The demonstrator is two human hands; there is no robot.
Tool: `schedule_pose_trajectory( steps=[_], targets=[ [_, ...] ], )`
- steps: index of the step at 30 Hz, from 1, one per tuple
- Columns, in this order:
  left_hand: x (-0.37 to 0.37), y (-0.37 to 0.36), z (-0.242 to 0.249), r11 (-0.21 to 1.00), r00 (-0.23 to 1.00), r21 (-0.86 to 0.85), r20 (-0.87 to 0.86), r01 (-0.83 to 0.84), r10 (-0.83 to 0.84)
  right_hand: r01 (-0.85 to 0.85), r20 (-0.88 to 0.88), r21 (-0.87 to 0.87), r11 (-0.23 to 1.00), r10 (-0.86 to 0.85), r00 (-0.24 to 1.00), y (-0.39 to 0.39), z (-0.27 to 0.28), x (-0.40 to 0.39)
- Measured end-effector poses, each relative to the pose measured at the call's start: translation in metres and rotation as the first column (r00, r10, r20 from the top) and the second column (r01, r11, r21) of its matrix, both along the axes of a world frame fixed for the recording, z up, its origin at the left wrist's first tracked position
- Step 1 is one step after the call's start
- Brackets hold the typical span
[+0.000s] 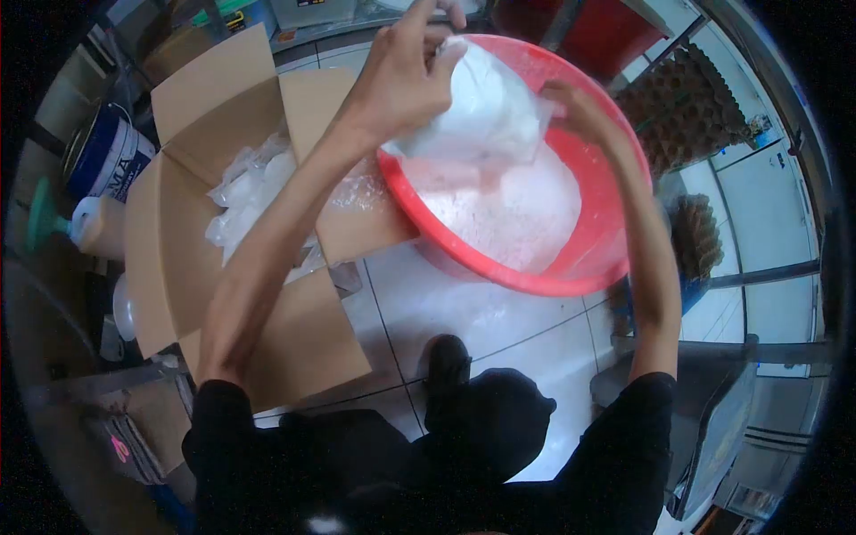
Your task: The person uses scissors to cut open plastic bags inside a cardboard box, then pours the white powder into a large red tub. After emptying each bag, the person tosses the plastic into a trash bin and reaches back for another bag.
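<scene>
A clear plastic bag of white powder [490, 102] is held tilted over a red basin [526, 282]. My left hand [406, 76] grips the bag at its upper left side. At the bag's right end, my right hand [575, 111] has its fingers closed on the plastic. White powder [517, 214] lies in the bottom of the basin. To the left, an open cardboard box [143, 241] holds several plastic bags with white contents [254, 192].
A blue and white bucket [111, 156] stands left of the box. Stacked egg trays [687, 107] are right of the basin, near a dark red container [606, 31]. A dark chair [713, 419] is at the lower right. The floor is tiled.
</scene>
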State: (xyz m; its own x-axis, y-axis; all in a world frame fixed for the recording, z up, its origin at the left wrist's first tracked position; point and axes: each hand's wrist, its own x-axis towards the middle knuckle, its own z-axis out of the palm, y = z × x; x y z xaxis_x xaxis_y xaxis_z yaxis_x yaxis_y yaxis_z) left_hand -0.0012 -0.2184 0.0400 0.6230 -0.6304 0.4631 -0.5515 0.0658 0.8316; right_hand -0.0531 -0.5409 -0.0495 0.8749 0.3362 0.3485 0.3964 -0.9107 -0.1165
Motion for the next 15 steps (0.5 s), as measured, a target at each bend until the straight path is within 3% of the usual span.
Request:
schedule_pose_trajectory(
  steps=[1, 2, 4, 5, 8, 9, 10, 11, 12, 15],
  targets=[
    [0.023, -0.014, -0.020, 0.962, 0.842, -0.217, 0.477, -0.165, 0.252, 0.045, 0.021, -0.071, 0.996, -0.043, 0.999, -0.003, 0.011, -0.006],
    [0.014, -0.010, -0.017, 0.983, 0.900, -0.139, 0.404, -0.117, 0.164, 0.082, 0.038, -0.150, 0.985, -0.077, 0.996, 0.000, 0.029, -0.011],
    [0.000, -0.009, 0.007, 1.000, 0.964, -0.029, 0.266, 0.003, 0.005, -0.009, 0.131, 0.139, 0.990, -0.009, 0.991, 0.056, 0.082, -0.025],
    [0.000, -0.019, 0.006, 0.986, 0.929, -0.161, 0.369, 0.038, 0.024, -0.057, 0.172, 0.293, 0.955, 0.006, 0.985, 0.091, 0.094, -0.032],
    [0.004, -0.030, 0.023, 0.998, 0.952, 0.055, 0.305, -0.029, 0.011, 0.244, -0.195, 0.578, 0.779, -0.158, 0.968, 0.161, 0.101, -0.029],
    [0.011, -0.038, 0.018, 0.998, 0.934, -0.069, 0.356, -0.003, 0.028, 0.109, 0.131, 0.620, 0.777, -0.239, 0.962, 0.162, 0.078, -0.009],
    [0.005, -0.036, 0.023, 0.997, 0.958, -0.069, 0.287, 0.027, -0.006, 0.012, 0.436, 0.596, 0.803, -0.337, 0.834, 0.163, 0.054, 0.010],
    [0.001, -0.033, 0.029, 0.996, 0.976, -0.075, 0.217, 0.042, -0.024, 0.095, 0.451, 0.496, 0.863, -0.350, 0.821, 0.148, 0.051, 0.012],
    [0.012, -0.039, 0.022, 0.994, 0.953, -0.074, 0.298, 0.086, -0.060, 0.166, 0.465, 0.389, 0.906, -0.349, 0.814, 0.139, 0.047, 0.015],
    [0.040, -0.039, -0.005, 0.981, 0.914, -0.028, 0.368, 0.194, -0.170, -0.010, 0.397, 0.707, 0.707, -0.386, 0.833, 0.138, 0.021, 0.025]
  ],
)
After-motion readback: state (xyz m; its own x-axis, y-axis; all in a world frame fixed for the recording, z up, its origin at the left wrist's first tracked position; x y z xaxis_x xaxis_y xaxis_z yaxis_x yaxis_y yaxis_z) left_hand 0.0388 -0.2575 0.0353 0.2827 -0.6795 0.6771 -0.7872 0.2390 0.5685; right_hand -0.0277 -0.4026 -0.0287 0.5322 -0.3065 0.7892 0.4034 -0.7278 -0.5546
